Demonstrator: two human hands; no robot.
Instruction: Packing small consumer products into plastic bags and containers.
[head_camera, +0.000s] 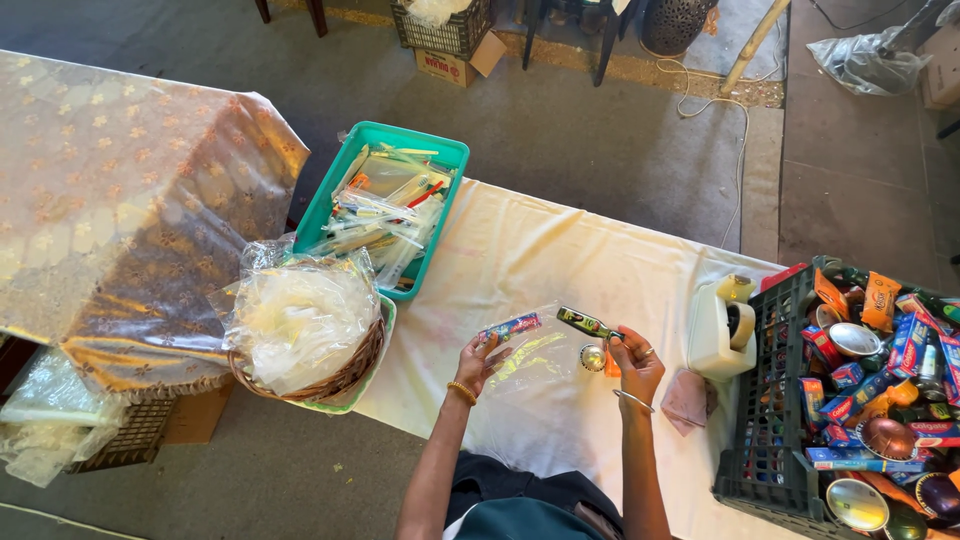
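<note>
white-clothed table (560, 260): left hand (478, 362) pinches clear plastic bag (525, 355) w/ small tube (510, 326); right hand (636, 362) fingers grip dark tube (586, 322), beside tape dispenser (720, 330).

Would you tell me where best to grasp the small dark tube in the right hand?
Probably at its near end, from the right, where the right hand already pinches it: the dark tube lies nearly level, its far end jutting left toward the clear bag.

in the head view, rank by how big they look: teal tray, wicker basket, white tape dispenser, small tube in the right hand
1. Teal tray and wicker basket: look alike, unranked.
2. White tape dispenser.
3. Small dark tube, held in the right hand.
</note>
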